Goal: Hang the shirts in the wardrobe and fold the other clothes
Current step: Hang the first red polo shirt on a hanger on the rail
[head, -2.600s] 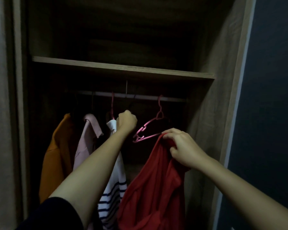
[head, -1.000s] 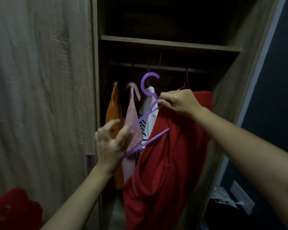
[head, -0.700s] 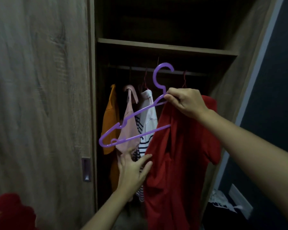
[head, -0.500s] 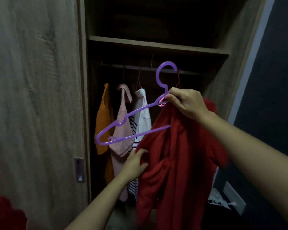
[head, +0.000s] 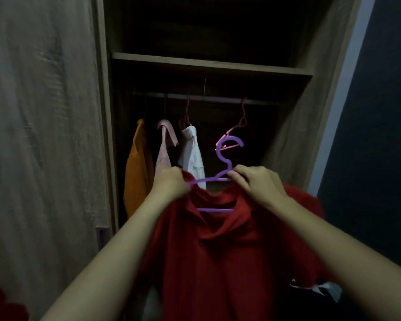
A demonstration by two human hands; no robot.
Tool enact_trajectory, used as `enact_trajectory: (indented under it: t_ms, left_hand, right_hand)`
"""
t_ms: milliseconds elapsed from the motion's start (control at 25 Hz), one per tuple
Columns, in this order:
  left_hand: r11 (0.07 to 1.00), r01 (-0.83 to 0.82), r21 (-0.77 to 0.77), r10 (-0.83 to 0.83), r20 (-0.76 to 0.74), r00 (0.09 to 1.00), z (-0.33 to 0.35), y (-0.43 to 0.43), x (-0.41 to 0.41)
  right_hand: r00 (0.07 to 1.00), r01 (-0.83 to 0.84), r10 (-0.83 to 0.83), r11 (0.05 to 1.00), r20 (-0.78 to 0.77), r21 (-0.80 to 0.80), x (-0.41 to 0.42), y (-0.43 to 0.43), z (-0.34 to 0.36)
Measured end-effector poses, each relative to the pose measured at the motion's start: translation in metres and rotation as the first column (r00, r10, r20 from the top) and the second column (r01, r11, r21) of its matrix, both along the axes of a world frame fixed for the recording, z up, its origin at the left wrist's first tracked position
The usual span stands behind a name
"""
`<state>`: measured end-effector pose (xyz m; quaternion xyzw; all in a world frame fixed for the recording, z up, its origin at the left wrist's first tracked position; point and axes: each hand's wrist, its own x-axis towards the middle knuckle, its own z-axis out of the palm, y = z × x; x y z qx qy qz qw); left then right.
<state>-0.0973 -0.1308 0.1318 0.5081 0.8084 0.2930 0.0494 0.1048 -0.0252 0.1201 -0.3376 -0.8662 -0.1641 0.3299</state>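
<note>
A red collared shirt (head: 218,251) hangs in front of me at the open wardrobe (head: 287,72). A purple hanger (head: 227,163) sits inside its neck opening, hook up, with its lower bar showing through the collar. My left hand (head: 171,184) grips the shirt's left shoulder over the hanger's left arm. My right hand (head: 257,184) holds the hanger's neck together with the collar on the right. The shirt is held below the rail (head: 206,98), in front of the hanging clothes.
On the rail hang an orange shirt (head: 137,172), a pink shirt (head: 164,144), a white shirt (head: 192,154) and an empty pink hanger (head: 236,128). A wooden door panel (head: 44,135) stands at left. Red cloth (head: 2,304) lies at bottom left; pale items (head: 322,288) at bottom right.
The purple hanger has gone down inside the red shirt's neck. My left hand rose from the shirt's lower side to its left shoulder. My right hand kept hold of the hanger.
</note>
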Motion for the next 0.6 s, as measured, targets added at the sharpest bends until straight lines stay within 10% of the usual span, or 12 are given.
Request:
enact_trajectory:
  t_ms: [160, 320, 600]
  left_hand:
    - [0.973, 0.125, 0.196, -0.070, -0.264, 0.962, -0.008, -0.011, 0.026]
    - [0.747, 0.520, 0.414, -0.338, -0.437, 0.834, -0.006, -0.021, -0.012]
    - [0.861, 0.415, 0.294, -0.252, -0.462, 0.850, -0.001, -0.012, -0.052]
  right_hand:
    - [0.979, -0.005, -0.035, 0.981, -0.200, -0.195, -0.001, -0.002, 0.011]
    - [0.926, -0.104, 0.028, 0.978, -0.377, -0.183, 0.013, 0.010, 0.019]
    - [0.928, -0.304, 0.250, 0.937, -0.276, -0.172, 0.001, 0.005, 0.027]
